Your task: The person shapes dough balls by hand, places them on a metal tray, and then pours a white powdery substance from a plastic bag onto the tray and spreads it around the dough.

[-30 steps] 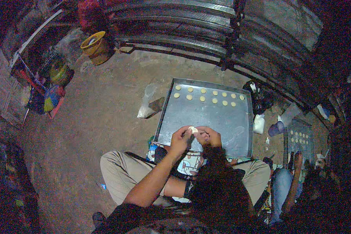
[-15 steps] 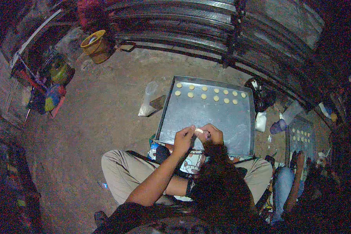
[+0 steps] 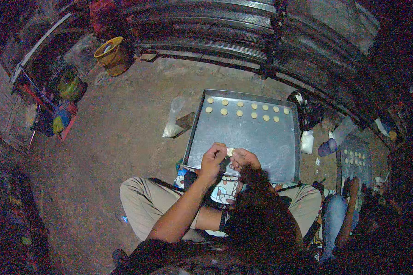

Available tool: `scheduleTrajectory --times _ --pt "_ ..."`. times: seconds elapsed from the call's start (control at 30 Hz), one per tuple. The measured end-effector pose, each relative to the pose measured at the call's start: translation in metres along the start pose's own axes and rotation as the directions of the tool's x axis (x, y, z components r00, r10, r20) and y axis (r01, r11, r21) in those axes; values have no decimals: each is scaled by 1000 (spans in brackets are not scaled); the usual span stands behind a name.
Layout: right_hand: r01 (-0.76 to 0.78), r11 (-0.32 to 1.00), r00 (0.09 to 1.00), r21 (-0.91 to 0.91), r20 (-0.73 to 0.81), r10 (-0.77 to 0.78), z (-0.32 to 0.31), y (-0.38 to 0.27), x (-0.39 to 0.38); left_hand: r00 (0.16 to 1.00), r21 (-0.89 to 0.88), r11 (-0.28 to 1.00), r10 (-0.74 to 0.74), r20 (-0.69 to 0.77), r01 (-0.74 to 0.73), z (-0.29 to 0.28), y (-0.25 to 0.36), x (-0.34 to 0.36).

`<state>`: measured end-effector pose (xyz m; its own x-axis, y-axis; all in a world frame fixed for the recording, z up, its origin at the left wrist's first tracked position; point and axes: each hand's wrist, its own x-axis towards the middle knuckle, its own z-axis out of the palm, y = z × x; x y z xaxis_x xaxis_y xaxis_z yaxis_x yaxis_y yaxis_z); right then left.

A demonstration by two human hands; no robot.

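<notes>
A small pale piece of dough (image 3: pixel 230 151) is pinched between my two hands, above the near part of a large metal baking tray (image 3: pixel 261 142). My left hand (image 3: pixel 213 161) is closed, its fingertips at the dough's left side. From the right, my right hand (image 3: pixel 246 161) grips the same piece with thumb and fingers. Several flat round dough pieces (image 3: pixel 240 113) lie in two rows along the tray's far side. Just below my hands, a white patterned container (image 3: pixel 226 190) stands between my crossed legs; what it holds is hidden.
Left of the tray stands a clear bag with white powder (image 3: pixel 172 130). Another white bag (image 3: pixel 307 142) and a purple cup (image 3: pixel 327 147) are on the right. A co-worker's arm (image 3: pixel 351 201) reaches toward a second tray (image 3: pixel 355 146). A yellow bucket (image 3: pixel 112 59) sits near metal racks (image 3: pixel 206 27).
My hands have shifted slightly left with the dough, and the fingers have changed position around it. The dough rounds on the tray look the same.
</notes>
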<state>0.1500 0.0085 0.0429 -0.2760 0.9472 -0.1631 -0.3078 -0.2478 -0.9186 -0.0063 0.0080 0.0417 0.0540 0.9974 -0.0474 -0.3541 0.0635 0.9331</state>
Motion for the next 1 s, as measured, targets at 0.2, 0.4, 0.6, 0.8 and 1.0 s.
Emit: scheduleTrajectory --times 0.2,0.4,0.6,0.8,1.0 --pt "-147 988 986 -50 69 150 -9 8 3 980 -363 913 -142 143 185 6 -7 -10" --pt "63 967 995 -246 -66 -81 -8 -5 2 960 -184 946 -246 134 268 13 10 -14" --pt "30 975 1000 -221 14 -28 -8 -15 -2 985 175 984 11 170 -41 16 20 -16" --pt "-38 999 997 -34 70 40 -22 11 8 990 22 990 -138 -12 138 11 15 -10" --pt "261 609 899 -749 -40 -435 8 -2 -3 996 74 997 -19 -84 25 5 2 -7"
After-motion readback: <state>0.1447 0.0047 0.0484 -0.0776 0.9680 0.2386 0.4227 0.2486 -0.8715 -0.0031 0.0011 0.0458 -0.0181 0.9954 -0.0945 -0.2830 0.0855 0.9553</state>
